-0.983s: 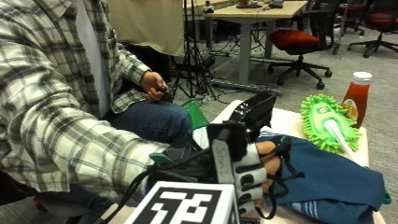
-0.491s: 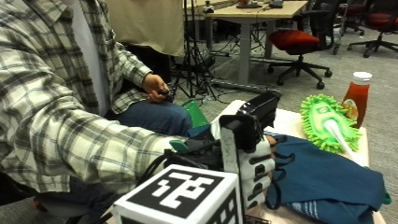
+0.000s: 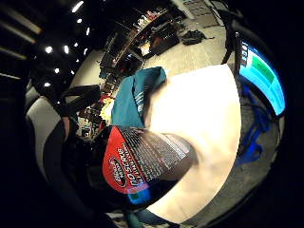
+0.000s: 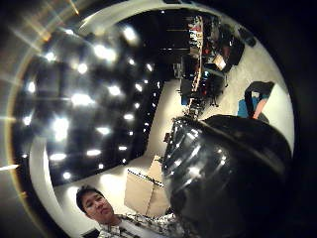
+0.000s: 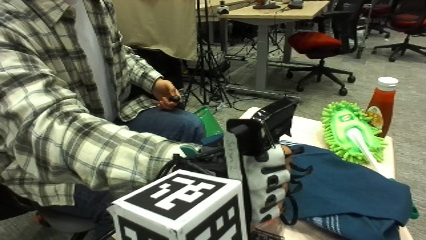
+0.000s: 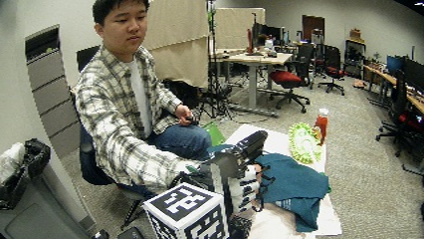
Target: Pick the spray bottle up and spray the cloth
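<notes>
Office room, white counter (image 5: 313,131) | my gloved right hand (image 5: 266,175) lifted, fingers curled around spray bottle (image 3: 142,164) | teal cloth (image 5: 346,185) just beside | risk (my guess): nozzle aimed off cloth, mist hits counter

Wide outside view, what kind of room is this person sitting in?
Most likely an open office or lab workspace: desks with rolling office chairs, a camera tripod and a monitor along the far side.
</notes>
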A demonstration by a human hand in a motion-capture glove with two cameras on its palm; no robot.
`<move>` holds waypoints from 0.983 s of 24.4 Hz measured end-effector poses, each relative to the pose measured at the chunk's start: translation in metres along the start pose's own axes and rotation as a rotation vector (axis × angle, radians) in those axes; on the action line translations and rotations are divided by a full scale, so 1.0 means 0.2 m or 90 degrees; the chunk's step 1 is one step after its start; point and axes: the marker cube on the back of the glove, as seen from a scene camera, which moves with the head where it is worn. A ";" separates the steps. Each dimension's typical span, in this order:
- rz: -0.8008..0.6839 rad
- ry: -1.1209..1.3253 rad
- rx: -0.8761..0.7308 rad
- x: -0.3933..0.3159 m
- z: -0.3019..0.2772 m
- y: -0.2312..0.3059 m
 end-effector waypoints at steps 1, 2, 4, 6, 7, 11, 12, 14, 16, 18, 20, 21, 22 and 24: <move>0.002 0.002 -0.007 0.00 0.00 0.01; 0.004 0.004 -0.010 0.00 -0.01 0.01; 0.007 0.009 -0.013 0.00 0.00 0.01; 0.010 0.017 -0.017 -0.01 0.00 0.02; 0.010 0.023 -0.021 -0.02 0.00 0.02; 0.006 0.066 -0.047 -0.09 0.03 0.06; 0.002 0.081 -0.055 -0.12 0.04 0.06; -0.005 0.123 -0.073 -0.18 0.06 0.06; -0.012 0.172 -0.097 -0.25 0.09 0.06; -0.019 0.219 -0.120 -0.30 0.13 0.06; -0.028 0.265 -0.140 -0.35 0.17 0.06; -0.033 0.286 -0.149 -0.37 0.20 0.06; -0.038 0.307 -0.158 -0.39 0.22 0.07; -0.044 0.346 -0.176 -0.41 0.27 0.07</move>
